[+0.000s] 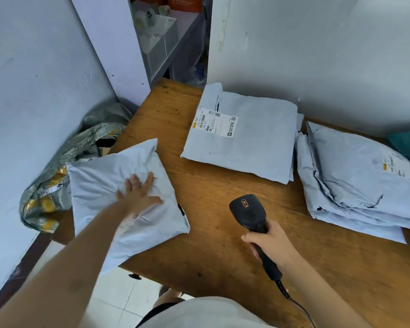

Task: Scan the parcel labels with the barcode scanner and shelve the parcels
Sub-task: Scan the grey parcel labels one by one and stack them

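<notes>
The left hand point(137, 194) lay flat, fingers spread, on a label-hidden parcel point(126, 202) that likely needed flipping, while the right hand point(270, 245) gripped the scanner point(249, 213).

Parcel depot backroom: labelled mailer bags point(242, 136) on wooden table point(218, 223), barcode scanner point(251, 213).

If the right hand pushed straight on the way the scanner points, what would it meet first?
Probably the labelled parcel at the table's back; the scanner in the right hand aims up-left over bare table. Depth is unclear.
</notes>
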Motion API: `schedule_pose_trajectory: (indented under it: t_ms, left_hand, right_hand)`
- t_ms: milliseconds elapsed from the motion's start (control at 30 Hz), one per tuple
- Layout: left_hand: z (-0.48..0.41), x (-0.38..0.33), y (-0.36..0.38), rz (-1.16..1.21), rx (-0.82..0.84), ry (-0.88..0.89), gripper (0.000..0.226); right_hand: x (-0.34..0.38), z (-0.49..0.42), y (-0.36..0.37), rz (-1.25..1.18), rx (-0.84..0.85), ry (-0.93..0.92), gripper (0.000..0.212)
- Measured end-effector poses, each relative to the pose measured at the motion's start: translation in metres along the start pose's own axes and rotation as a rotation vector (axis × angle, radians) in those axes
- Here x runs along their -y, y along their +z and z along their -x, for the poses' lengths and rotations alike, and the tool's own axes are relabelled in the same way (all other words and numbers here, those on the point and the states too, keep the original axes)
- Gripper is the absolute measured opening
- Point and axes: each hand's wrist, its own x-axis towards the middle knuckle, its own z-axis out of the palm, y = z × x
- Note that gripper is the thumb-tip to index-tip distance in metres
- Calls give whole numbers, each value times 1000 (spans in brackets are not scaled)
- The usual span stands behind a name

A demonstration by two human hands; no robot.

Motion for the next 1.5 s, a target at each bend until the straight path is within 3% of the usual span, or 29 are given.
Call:
schedule_pose_trajectory:
  t_ms: [67, 167, 233, 333, 533, 600, 700, 733, 867, 967, 1167, 1233, 1400, 1500]
  left_hand:
    - [4, 15, -22, 124, 163, 91, 123]
    - [16, 39, -18, -235, 125, 135, 144]
    - [18, 44, -1, -325, -4, 146, 139]
    - [17, 35, 5, -275, -136, 59, 124]
    - [16, 6, 2, -254, -167, -60, 122]
    - [14, -2, -15, -98, -240, -82, 113]
    - [1, -40, -47, 596, -420, -102, 84]
    - [-6, -59, -55, 702, -436, -98, 77]
    - [-27, -128, -67, 588, -129, 39, 65]
    - [-40, -147, -69, 653, 77, 28, 60]
    - [-41, -167, -45, 881, -12, 113, 39]
    - [-25, -157, -31, 972, 73, 118, 38]
    - [9, -95, -2, 866, 411, 66, 45]
    - [12, -82, -1, 733, 398, 96, 59]
  right_hand:
    - [1, -2, 3, 18, 27, 10, 16]
    - [4, -4, 7, 25, 51, 14, 17]
    - [7, -6, 8, 33, 60, 13, 17]
    - [10, -9, 7, 35, 61, 12, 15]
    - [12, -7, 2, -3, 48, 18, 9]
    - [12, -6, -4, -25, 27, 9, 9]
    - [17, -2, -14, -62, 0, -5, 12]
    - [18, -1, -18, -79, -17, -8, 14]
    - [22, 4, -31, -141, -89, -31, 20]
    - [20, 11, -40, -153, -149, -27, 20]
    - [15, 19, -47, -240, -244, -6, 16]
    - [14, 21, -45, -255, -225, -10, 15]
    - [16, 22, -33, -245, -66, -23, 17]
    - [17, 20, -21, -222, 85, -13, 26]
